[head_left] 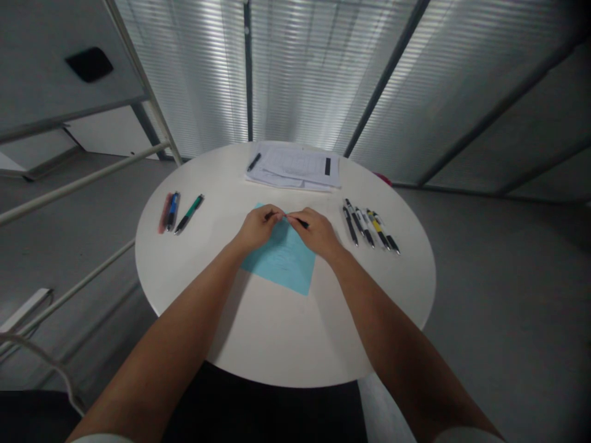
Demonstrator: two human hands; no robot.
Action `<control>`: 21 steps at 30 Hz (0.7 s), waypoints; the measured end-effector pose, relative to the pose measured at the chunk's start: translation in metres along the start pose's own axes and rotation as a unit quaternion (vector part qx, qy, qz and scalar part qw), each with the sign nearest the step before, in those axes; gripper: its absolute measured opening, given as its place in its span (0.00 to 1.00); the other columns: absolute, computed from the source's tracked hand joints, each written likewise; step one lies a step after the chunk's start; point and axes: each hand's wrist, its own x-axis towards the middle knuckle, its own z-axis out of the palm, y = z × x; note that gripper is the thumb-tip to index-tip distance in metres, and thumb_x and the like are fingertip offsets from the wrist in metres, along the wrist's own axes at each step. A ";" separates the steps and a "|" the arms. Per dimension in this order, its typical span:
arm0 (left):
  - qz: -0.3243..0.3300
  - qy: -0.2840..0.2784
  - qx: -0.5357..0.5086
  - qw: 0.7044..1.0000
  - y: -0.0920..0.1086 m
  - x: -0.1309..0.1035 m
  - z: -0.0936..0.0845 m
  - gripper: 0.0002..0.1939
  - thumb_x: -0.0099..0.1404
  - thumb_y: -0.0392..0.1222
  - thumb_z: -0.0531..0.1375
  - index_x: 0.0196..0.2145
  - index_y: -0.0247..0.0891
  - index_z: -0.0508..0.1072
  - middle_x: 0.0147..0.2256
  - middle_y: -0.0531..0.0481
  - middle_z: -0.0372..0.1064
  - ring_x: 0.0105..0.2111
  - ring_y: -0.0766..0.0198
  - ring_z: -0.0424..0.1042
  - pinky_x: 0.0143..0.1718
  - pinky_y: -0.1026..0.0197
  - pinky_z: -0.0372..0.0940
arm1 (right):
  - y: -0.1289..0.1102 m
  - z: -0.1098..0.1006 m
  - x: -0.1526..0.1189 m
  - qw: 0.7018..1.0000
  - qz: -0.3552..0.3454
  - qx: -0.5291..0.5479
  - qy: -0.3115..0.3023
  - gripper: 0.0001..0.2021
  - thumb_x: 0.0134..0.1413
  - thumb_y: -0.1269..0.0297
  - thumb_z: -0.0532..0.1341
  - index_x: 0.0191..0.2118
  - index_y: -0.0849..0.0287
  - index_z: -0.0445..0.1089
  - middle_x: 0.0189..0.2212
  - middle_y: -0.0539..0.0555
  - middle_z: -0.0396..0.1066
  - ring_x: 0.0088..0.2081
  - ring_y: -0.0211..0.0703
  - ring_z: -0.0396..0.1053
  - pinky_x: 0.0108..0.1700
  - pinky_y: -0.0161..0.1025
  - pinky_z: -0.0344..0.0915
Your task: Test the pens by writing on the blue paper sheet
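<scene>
A whitish, plain fabric left sleeve (104, 439) with a curved hem borders a bare left forearm (184, 320); a matching, greyer right sleeve (468, 435) borders the bare right forearm (388, 320). Both the left hand (257, 227) and right hand (317, 230) are ungloved.

Cannot read any word, number, brand or sign. Can make out only faint grey rows of print (300, 162), too small and blurred to decipher, on the stack of white rectangular paper sheets (277, 175) at the far side of the round white table (286, 351), plus a solid black bar (327, 166) near the stack's right edge. On the flat light-blue paper sheet (302, 283), can see just faint darker marks (289, 261), perhaps writing, perhaps creases.
</scene>
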 end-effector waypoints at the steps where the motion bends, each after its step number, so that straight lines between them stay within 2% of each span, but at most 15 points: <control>1: -0.003 -0.001 0.002 1.000 0.000 0.000 0.000 0.14 0.65 0.44 0.54 0.37 0.36 0.77 0.36 0.45 0.76 0.37 0.60 0.72 0.45 0.56 0.67 | 0.000 0.000 0.000 1.000 0.000 0.002 0.000 0.13 0.66 0.58 0.56 0.44 0.50 0.78 0.35 0.53 0.74 0.38 0.43 0.70 0.41 0.39 0.63; 5: -0.018 -0.003 0.006 1.000 -0.002 0.001 0.001 0.14 0.65 0.45 0.55 0.37 0.36 0.77 0.36 0.45 0.76 0.38 0.59 0.72 0.45 0.56 0.67 | 0.000 0.000 0.000 1.000 -0.001 0.003 -0.002 0.13 0.66 0.57 0.56 0.44 0.49 0.78 0.35 0.53 0.73 0.38 0.43 0.70 0.41 0.39 0.63; 12: -0.008 0.026 -0.020 0.999 -0.007 0.002 0.002 0.14 0.65 0.46 0.56 0.36 0.36 0.78 0.36 0.45 0.76 0.37 0.60 0.73 0.45 0.56 0.67 | 0.001 0.001 -0.001 1.000 0.012 -0.010 0.003 0.13 0.66 0.57 0.56 0.43 0.50 0.78 0.35 0.53 0.73 0.38 0.42 0.70 0.41 0.39 0.63; 21: -0.019 -0.002 0.009 1.000 0.003 0.000 -0.001 0.14 0.65 0.46 0.56 0.36 0.36 0.77 0.36 0.45 0.77 0.38 0.59 0.73 0.45 0.56 0.67 | 0.006 0.004 0.000 1.000 0.012 -0.007 0.004 0.13 0.65 0.56 0.56 0.43 0.49 0.78 0.36 0.53 0.74 0.39 0.42 0.71 0.42 0.39 0.64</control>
